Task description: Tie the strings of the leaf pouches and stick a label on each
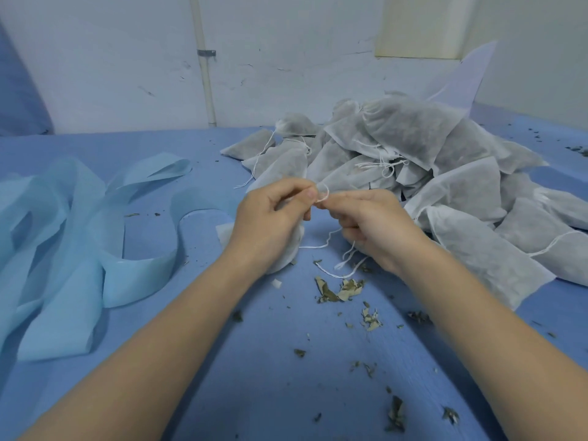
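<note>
String (321,194) between both hands' fingers (310,195)

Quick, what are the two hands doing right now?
Left hand: pinching the white string above a pouch.
Right hand: pinching the same string.

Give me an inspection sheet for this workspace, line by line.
Surface: blue cloth-covered table.
Job's things: heap of pouches far right; one pouch under the hands; its white string held between them. Labels: nothing seen.
Clutter: dry leaf bits near centre; light blue strips on the left.
Grippers: left hand and right hand both pinch the string.
Cables: nothing seen.
Surroundings: white wall with a pipe.
</note>
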Tool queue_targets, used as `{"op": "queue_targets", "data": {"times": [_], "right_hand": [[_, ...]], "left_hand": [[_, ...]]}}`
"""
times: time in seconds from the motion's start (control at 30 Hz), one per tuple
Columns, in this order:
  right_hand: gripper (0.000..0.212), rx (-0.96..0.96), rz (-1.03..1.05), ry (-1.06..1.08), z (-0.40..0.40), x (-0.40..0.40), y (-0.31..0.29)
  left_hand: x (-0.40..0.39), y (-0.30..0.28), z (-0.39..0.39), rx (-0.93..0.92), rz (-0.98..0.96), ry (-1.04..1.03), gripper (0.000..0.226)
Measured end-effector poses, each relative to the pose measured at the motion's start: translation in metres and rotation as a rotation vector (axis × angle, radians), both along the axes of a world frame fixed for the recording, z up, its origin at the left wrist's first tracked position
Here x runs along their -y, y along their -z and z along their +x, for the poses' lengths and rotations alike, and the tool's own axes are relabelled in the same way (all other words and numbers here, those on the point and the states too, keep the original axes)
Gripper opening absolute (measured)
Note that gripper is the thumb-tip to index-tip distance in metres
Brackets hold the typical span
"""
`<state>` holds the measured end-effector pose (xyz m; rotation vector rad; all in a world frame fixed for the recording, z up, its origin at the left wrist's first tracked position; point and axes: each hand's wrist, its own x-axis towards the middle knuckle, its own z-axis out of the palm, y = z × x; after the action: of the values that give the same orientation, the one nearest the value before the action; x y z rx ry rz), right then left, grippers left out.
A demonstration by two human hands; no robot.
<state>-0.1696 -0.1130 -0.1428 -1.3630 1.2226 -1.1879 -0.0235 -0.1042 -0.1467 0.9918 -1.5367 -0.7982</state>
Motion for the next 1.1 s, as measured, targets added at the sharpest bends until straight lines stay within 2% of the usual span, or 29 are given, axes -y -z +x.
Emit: {"op": "queue_targets", "data": {"times": [0.1,0.2,0.27,0.33,0.43,0.53,0.67,0.73,0.83,0.93,1.0,1.1], "right_hand": [[0.033,0.049,0.041,-0.018,-0.004,-0.001,-0.005],[0.025,0.117,0.08,-0.033,-0.007,-0.001,-0.006],[0.019,0.168,0.086,-0.072,-0.006,-0.002,-0.007],[0.017,0.112,0.041,-0.084,-0.004,-0.004,-0.006],[0.014,-0.011,-0.043,-0.011,0.001,-0.007,-0.002],[0.011,-0.023,-0.091,0.047,0.003,-0.008,0.0],[0.013,0.004,-0.08,0.074,0.006,-0.007,-0.001],[0.02,0.073,-0.031,0.052,0.006,-0.006,-0.001],[0.01,0.26,0.068,-0.066,0.007,-0.007,-0.003],[0.01,0.442,0.166,-0.183,0.009,-0.007,-0.003],[0.005,0.517,0.195,-0.216,0.01,-0.007,-0.003],[0.006,0.526,0.184,-0.18,0.01,-0.006,-0.005]], "left_hand": [[-0.003,0.004,-0.005,0.231,-0.155,-0.146,0.016],[-0.005,0.007,-0.01,0.436,-0.299,-0.297,0.021],[-0.005,0.01,-0.01,0.519,-0.34,-0.365,0.023],[-0.004,0.011,-0.009,0.541,-0.351,-0.415,0.021],[-0.004,0.013,-0.01,0.529,-0.361,-0.455,0.021],[-0.005,0.014,-0.013,0.458,-0.322,-0.468,0.014],[-0.007,0.012,-0.017,0.268,-0.146,-0.471,0.015],[-0.007,0.009,-0.019,0.207,-0.056,-0.456,0.017],[-0.004,0.003,-0.017,0.105,0.088,-0.391,0.019],[-0.002,-0.004,-0.015,-0.003,0.19,-0.306,0.022],[-0.003,-0.007,-0.016,-0.027,0.145,-0.307,0.016],[-0.009,-0.007,-0.017,0.071,-0.105,-0.372,0.016]]}}
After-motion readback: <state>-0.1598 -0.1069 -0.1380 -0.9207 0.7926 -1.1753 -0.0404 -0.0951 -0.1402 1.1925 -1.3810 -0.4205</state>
